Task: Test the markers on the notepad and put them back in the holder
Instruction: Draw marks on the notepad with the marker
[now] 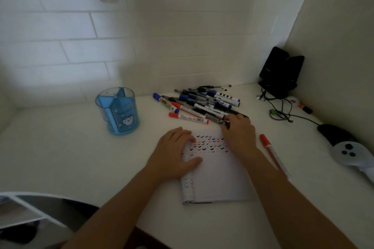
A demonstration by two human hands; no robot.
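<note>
Right hand (pixel 238 127): fingers (pixel 227 120) curled, clamped on a dark marker (pixel 234 112) at the near end of the marker pile (pixel 202 103). The pile fans away beyond the fingertips, with blue, red and black caps mixed.

Left hand (pixel 174 153): fingers (pixel 187 136) straight, slightly apart, pressed flat on the notepad's (pixel 218 178) left side. Rows of coloured tick marks (pixel 210 144) lie between the two hands.

One red marker (pixel 273 153) lies loose on the tabletop (pixel 81 157), just right of the right wrist.

The blue holder (pixel 118 111) stands upright, well left of the left fingers. Through its clear wall only the dividers show.

A game controller (pixel 348 151) lies far right.
</note>
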